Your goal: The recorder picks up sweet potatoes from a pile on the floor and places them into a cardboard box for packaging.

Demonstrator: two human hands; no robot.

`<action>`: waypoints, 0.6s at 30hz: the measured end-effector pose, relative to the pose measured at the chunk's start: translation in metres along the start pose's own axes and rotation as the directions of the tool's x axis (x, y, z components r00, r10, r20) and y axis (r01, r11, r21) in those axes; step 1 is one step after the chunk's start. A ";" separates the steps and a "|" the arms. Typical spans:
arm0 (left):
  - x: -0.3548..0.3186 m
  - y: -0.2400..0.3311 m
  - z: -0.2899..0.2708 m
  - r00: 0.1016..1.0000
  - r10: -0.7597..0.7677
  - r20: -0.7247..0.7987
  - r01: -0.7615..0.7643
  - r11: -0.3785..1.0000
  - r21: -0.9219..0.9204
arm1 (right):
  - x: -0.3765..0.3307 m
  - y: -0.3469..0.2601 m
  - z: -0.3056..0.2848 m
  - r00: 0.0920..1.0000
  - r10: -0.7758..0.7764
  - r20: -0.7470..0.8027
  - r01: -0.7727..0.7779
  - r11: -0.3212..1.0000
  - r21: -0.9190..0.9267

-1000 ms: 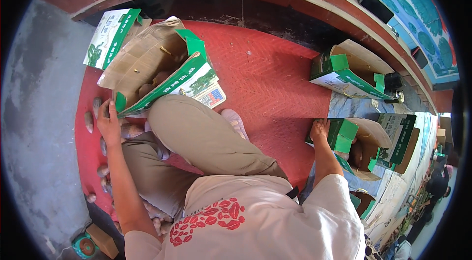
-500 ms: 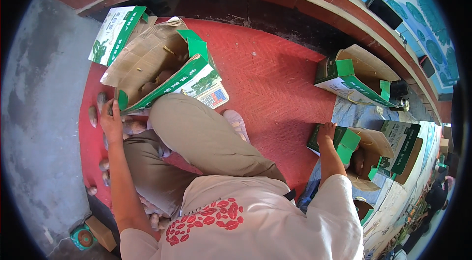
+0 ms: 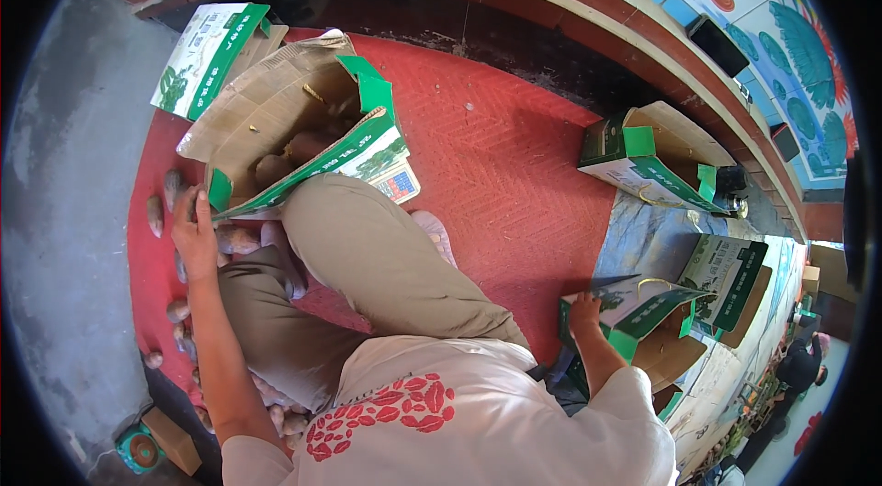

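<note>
In front of me on the left stands an open green-and-white cardboard box (image 3: pixel 303 183) with a brown inside, holding several brownish tubers (image 3: pixel 272 170) that look like sweet potatoes. My left hand (image 3: pixel 191 243) is beside its near left corner, fingers stretched out, with no object seen in it. More loose tubers (image 3: pixel 238 239) lie by that hand and along my leg. On my right, my right hand (image 3: pixel 585 313) grips the near edge of another green-and-white cardboard box (image 3: pixel 648 302), which is tilted with its printed side turned up. That hand's fingertips are partly hidden.
A third open box (image 3: pixel 634 169) stands at the back right, and a further carton (image 3: pixel 213 59) at the back left. Red matting (image 3: pixel 496 155) covers the floor, with a low dark ledge behind. A black phone-like object (image 3: pixel 718 45) lies on the ledge.
The right-hand box has tipped, its printed side now facing up, and my right hand has moved down and left with it. My left hand has loosened from the left box's corner.
</note>
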State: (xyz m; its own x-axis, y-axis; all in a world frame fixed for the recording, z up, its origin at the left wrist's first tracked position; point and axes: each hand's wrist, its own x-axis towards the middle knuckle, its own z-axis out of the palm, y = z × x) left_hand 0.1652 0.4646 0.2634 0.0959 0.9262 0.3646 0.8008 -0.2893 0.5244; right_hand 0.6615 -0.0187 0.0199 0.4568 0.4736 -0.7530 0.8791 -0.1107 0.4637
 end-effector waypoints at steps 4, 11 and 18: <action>0.000 0.009 0.003 1.000 -0.024 0.013 0.025 0.999 -0.028 | -0.019 -0.010 0.014 0.994 -0.082 0.066 0.082 0.997 0.003; -0.002 0.014 0.005 1.000 -0.003 0.021 0.004 0.999 -0.034 | 0.024 0.026 -0.035 0.936 -0.027 0.351 -0.023 0.990 0.138; -0.003 0.011 0.004 1.000 -0.011 0.012 0.012 1.000 -0.018 | 0.040 0.137 -0.155 0.398 0.651 -0.646 -0.163 0.743 0.649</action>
State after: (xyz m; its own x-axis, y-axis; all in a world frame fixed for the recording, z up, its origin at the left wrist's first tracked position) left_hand 0.1766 0.4593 0.2648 0.0939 0.9323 0.3493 0.7913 -0.2828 0.5421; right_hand 0.7789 0.1209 0.1256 0.6664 0.6808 0.3040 0.6673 -0.7265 0.1640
